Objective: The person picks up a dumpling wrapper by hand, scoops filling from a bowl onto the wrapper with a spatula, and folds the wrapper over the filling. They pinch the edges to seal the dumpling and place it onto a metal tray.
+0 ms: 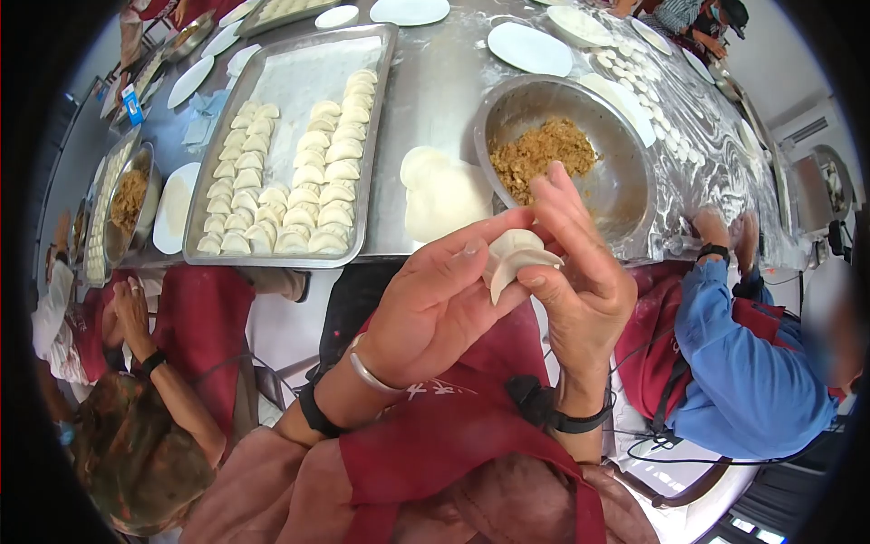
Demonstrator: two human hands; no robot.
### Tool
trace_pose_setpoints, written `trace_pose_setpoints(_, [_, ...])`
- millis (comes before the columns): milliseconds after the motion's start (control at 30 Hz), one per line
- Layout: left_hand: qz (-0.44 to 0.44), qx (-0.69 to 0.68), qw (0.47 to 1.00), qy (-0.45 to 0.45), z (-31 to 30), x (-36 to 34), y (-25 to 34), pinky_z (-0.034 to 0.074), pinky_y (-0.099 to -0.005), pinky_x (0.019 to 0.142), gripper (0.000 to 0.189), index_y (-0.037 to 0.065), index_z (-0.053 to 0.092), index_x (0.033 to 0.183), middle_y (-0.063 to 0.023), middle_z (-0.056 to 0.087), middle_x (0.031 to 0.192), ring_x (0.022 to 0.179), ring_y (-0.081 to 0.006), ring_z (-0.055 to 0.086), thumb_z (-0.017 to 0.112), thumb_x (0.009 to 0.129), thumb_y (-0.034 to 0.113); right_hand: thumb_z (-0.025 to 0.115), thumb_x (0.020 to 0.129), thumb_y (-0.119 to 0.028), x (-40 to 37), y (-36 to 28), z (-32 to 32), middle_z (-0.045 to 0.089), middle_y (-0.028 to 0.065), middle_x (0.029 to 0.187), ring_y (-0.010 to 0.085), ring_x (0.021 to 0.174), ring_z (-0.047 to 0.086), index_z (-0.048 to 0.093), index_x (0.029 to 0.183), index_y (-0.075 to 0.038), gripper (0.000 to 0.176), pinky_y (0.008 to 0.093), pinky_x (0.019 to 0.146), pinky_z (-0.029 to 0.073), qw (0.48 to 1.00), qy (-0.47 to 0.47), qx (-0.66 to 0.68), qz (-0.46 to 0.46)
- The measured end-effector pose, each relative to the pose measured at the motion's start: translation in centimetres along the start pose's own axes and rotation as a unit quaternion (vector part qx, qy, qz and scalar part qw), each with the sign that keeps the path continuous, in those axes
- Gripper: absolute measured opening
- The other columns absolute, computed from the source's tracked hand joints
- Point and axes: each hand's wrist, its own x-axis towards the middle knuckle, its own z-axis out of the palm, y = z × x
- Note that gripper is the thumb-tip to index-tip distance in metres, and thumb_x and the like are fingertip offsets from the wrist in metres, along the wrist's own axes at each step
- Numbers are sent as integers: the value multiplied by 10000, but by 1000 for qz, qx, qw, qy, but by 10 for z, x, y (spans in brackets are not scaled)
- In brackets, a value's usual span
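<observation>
The dumpling sits between both hands by the near edge of the worktop; the left hand cradles it in loosely curled fingers; the right hand has its thumb and fingers nearly closed, pinching the dough at its right side; just beyond, near that same edge, stands a metal bowl of brown filling; overlapping wrappers lie to its left; farther left, a tray reaches the near edge, with rows of folded dumplings along its right and left sides.
</observation>
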Motion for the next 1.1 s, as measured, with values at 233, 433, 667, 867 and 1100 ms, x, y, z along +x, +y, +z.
trace_pose_setpoints(233, [-33, 33, 999, 9, 9, -5, 5, 277, -452, 1162, 528, -107, 310, 1413, -192, 404, 1433, 1331, -260, 418, 353, 1046, 270, 766, 727, -69, 2, 12, -25, 697, 145, 1110, 363, 1271, 515, 727, 975, 0, 260, 456, 1060, 383, 976, -154, -118, -102])
trace_pose_setpoints(433, [-89, 27, 995, 25, 6, -5, 13, 376, -407, 1075, 470, -73, 422, 1319, -149, 514, 1298, 1207, -219, 502, 362, 1049, 307, 773, 718, -214, 9, -5, -18, 728, 125, 983, 392, 1216, 554, 732, 922, 2, 299, 525, 1084, 328, 981, -171, -82, -40])
trace_pose_setpoints(667, [-108, 102, 988, 31, 1, -6, 11, 404, -432, 1075, 538, -63, 422, 1354, -175, 508, 1338, 1249, -249, 499, 333, 1047, 370, 750, 706, -245, 12, -1, -29, 720, 96, 1037, 367, 1239, 541, 747, 907, -47, 282, 501, 1061, 366, 933, -299, -176, -96])
trace_pose_setpoints(867, [-91, 124, 988, 3, 8, -2, 15, 456, -438, 1021, 547, -55, 411, 1370, -162, 495, 1359, 1229, -262, 521, 437, 1020, 365, 756, 761, -123, 14, -2, -24, 718, 135, 1031, 367, 1184, 583, 734, 927, -15, 200, 464, 1018, 419, 944, -263, -156, -124])
trace_pose_setpoints(1100, [7, 216, 976, 36, -2, -12, -5, 460, -402, 1016, 526, -46, 371, 1420, -181, 469, 1391, 1271, -275, 494, 552, 930, 14, 758, 760, -44, -7, 10, -1, 719, 158, 1009, 349, 1165, 596, 719, 954, 8, 205, 429, 989, 456, 997, -28, -49, -45])
